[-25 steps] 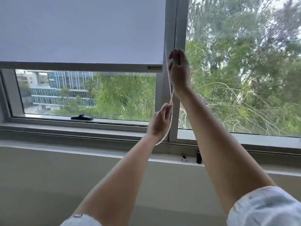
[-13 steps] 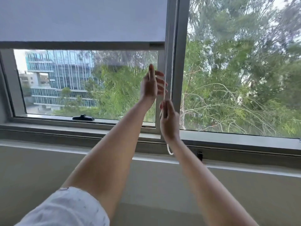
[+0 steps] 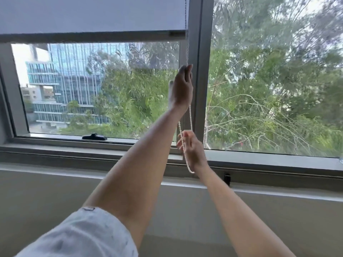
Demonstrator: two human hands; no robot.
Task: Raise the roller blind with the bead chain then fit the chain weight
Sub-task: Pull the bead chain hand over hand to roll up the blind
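The grey roller blind [image 3: 92, 13] covers the top of the left window pane; its bottom bar [image 3: 89, 36] hangs high over the glass. A white bead chain [image 3: 190, 115] runs down beside the central window post. My left hand [image 3: 181, 88] is raised and closed around the chain just under the blind's right corner. Lower down, my right hand [image 3: 192, 147] pinches the chain near the sill, and the chain's loop [image 3: 190, 170] dangles below that hand. No chain weight is visible.
A grey window post [image 3: 202, 71] stands right behind the chain. A black window handle [image 3: 94, 137] lies on the lower frame at left. A small black clip [image 3: 227, 179] sits on the ledge under the right pane. A beige wall runs below the sill.
The blind's bottom bar has risen over the last second. My left hand went from low on the chain to a high grip; my right hand came down to the sill level.
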